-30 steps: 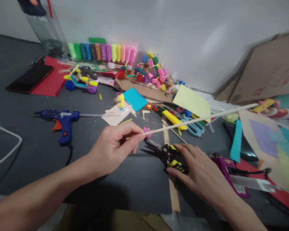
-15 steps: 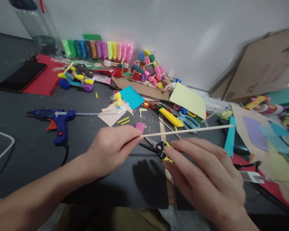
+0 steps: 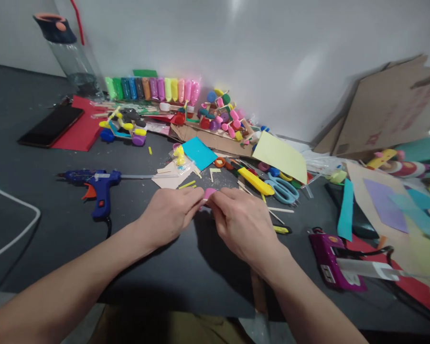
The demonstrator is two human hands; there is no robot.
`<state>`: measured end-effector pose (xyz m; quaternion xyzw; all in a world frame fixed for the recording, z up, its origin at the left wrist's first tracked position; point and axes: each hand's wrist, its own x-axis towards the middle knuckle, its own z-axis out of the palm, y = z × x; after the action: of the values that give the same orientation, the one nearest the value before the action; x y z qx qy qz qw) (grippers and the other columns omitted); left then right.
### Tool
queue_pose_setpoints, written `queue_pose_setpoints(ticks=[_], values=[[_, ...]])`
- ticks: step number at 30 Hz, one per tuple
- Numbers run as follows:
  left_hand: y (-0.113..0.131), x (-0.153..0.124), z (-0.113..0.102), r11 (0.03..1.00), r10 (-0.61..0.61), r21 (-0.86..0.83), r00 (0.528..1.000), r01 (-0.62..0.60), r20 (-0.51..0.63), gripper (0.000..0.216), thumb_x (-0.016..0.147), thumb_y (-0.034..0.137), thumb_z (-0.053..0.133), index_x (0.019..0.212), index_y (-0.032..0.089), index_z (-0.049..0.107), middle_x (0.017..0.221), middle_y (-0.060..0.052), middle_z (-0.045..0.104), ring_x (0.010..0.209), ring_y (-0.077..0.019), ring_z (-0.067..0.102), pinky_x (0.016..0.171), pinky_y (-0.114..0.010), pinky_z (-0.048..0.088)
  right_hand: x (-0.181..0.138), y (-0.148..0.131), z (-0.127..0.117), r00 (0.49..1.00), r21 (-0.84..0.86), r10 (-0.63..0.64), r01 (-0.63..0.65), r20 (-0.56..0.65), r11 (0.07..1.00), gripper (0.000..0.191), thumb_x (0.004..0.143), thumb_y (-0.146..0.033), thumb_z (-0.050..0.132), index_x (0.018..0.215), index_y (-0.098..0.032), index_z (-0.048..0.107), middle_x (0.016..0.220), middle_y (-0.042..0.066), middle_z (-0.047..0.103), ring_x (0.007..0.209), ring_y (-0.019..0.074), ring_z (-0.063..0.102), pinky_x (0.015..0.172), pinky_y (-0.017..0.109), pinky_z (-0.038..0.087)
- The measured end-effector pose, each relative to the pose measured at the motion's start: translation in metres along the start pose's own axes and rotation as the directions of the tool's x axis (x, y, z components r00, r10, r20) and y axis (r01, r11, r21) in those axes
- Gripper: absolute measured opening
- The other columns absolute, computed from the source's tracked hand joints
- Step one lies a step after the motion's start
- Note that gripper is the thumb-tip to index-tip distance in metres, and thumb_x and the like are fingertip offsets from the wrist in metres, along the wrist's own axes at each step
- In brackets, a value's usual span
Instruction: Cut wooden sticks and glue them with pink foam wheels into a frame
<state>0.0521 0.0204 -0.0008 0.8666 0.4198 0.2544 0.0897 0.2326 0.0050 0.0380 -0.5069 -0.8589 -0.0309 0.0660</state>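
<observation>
Dark grey tabletop (image 3: 28, 229), matte, speckled with pale crumbs near the middle, meets a plain white wall (image 3: 236, 52) at the back. Head view only. My left hand (image 3: 168, 217) and right hand (image 3: 241, 222) meet at the centre of the tabletop, fingertips together on a small pink piece (image 3: 209, 193); both grips are pinched narrow around it, and whether anything else sits between the fingers I cannot tell. The pink piece is just above the tabletop, between my two hands.

Left of my left hand lies a blue glue gun (image 3: 96, 184), cord trailing toward me, with a white cable (image 3: 17, 229) curving further left. Back left: a black phone (image 3: 50, 125) on a red sheet (image 3: 82, 129), a clear bottle (image 3: 71, 52) against the wall, and a row of coloured clay packs (image 3: 154, 88).

Behind my hands: a blue paper square (image 3: 199, 153), a yellow paper (image 3: 281, 155), a yellow utility knife (image 3: 254, 180) and light blue scissors (image 3: 283, 190). To the right of my right hand sits a purple tool (image 3: 331, 260), then a heap of coloured paper scraps (image 3: 397, 210). Brown cardboard (image 3: 390, 110) leans on the wall at right.
</observation>
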Motion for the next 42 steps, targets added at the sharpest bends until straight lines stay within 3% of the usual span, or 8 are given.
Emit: queue_pose_setpoints(ticks=[7, 15, 19, 22, 26, 30, 37, 42], values=[[0.003, 0.005, 0.003, 0.992, -0.126, -0.004, 0.983, 0.128, 0.136, 0.023, 0.101, 0.024, 0.043, 0.085, 0.019, 0.059, 0.077, -0.005, 0.067, 0.069, -0.0203, 0.061, 0.060, -0.030, 0.031, 0.005, -0.004, 0.001, 0.995, -0.028, 0.082, -0.081, 0.057, 0.996, 0.025, 0.097, -0.019, 0.045, 0.082, -0.020, 0.066, 0.079, 0.007, 0.070, 0.073, 0.0211, 0.062, 0.061, 0.035, 0.025], [0.010, 0.010, 0.002, 0.983, -0.182, -0.009, 0.970, 0.186, 0.163, 0.018, 0.098, 0.023, 0.044, 0.087, 0.021, 0.059, 0.082, -0.007, 0.071, 0.073, -0.0216, 0.063, 0.060, -0.029, 0.033, 0.008, -0.005, 0.002, 0.988, -0.036, 0.129, -0.126, 0.082, 0.991, 0.021, 0.091, -0.011, 0.049, 0.085, -0.019, 0.068, 0.084, 0.010, 0.073, 0.077, 0.0243, 0.067, 0.060, 0.034, 0.027], [0.013, 0.009, 0.003, 0.968, -0.216, -0.098, 0.967, 0.229, 0.134, 0.020, 0.098, 0.024, 0.043, 0.086, 0.020, 0.058, 0.073, -0.007, 0.066, 0.069, -0.0223, 0.061, 0.062, -0.030, 0.035, 0.007, -0.002, 0.005, 0.989, 0.002, 0.141, -0.141, 0.049, 0.990, 0.022, 0.091, -0.010, 0.048, 0.084, -0.016, 0.069, 0.084, 0.012, 0.074, 0.074, 0.0242, 0.067, 0.059, 0.033, 0.028], [0.007, 0.008, -0.001, 0.944, -0.178, -0.256, 0.976, 0.206, 0.125, 0.023, 0.099, 0.027, 0.043, 0.083, 0.020, 0.057, 0.075, -0.006, 0.065, 0.072, -0.0209, 0.061, 0.066, -0.030, 0.040, 0.001, 0.005, 0.003, 0.997, 0.087, 0.080, -0.080, 0.009, 0.993, 0.024, 0.098, -0.019, 0.048, 0.087, -0.017, 0.070, 0.089, 0.010, 0.075, 0.077, 0.0215, 0.067, 0.062, 0.030, 0.034], [-0.005, 0.007, -0.009, 0.818, -0.073, -0.551, 0.980, 0.165, 0.185, 0.028, 0.099, 0.038, 0.046, 0.082, 0.019, 0.058, 0.067, 0.001, 0.060, 0.059, -0.0127, 0.055, 0.060, -0.024, 0.043, -0.011, 0.024, -0.007, 0.997, 0.227, -0.054, 0.064, -0.050, 0.972, 0.025, 0.103, -0.028, 0.047, 0.095, -0.019, 0.070, 0.090, 0.004, 0.074, 0.080, 0.0159, 0.066, 0.071, 0.025, 0.042], [-0.003, 0.007, -0.009, 0.645, -0.051, -0.739, 0.976, 0.195, 0.213, 0.033, 0.099, 0.043, 0.045, 0.086, 0.016, 0.057, 0.065, 0.002, 0.057, 0.051, -0.0092, 0.051, 0.051, -0.021, 0.042, -0.018, 0.046, -0.012, 0.991, 0.261, -0.051, 0.081, -0.122, 0.962, 0.030, 0.105, -0.024, 0.039, 0.102, -0.016, 0.068, 0.095, 0.008, 0.073, 0.086, 0.0178, 0.066, 0.076, 0.027, 0.046], [0.012, 0.006, -0.006, 0.496, -0.082, -0.850, 0.984, 0.180, 0.160, 0.026, 0.089, 0.039, 0.064, 0.089, 0.013, 0.069, 0.077, -0.003, 0.064, 0.066, -0.0115, 0.057, 0.057, -0.022, 0.049, -0.012, 0.067, 0.017, 0.997, 0.182, -0.067, 0.075, -0.048, 0.980, 0.021, 0.100, -0.017, 0.050, 0.105, -0.014, 0.070, 0.097, 0.007, 0.071, 0.094, 0.0205, 0.065, 0.084, 0.036, 0.050], [0.009, 0.004, -0.004, 0.429, -0.130, -0.889, 0.985, 0.158, 0.113, 0.025, 0.087, 0.038, 0.068, 0.087, 0.014, 0.070, 0.079, -0.005, 0.067, 0.070, -0.0129, 0.061, 0.060, -0.024, 0.051, -0.030, 0.070, 0.014, 1.000, 0.118, -0.013, 0.014, -0.011, 0.993, 0.030, 0.103, -0.020, 0.041, 0.104, -0.015, 0.070, 0.107, 0.013, 0.069, 0.101, 0.0227, 0.063, 0.087, 0.036, 0.049]])
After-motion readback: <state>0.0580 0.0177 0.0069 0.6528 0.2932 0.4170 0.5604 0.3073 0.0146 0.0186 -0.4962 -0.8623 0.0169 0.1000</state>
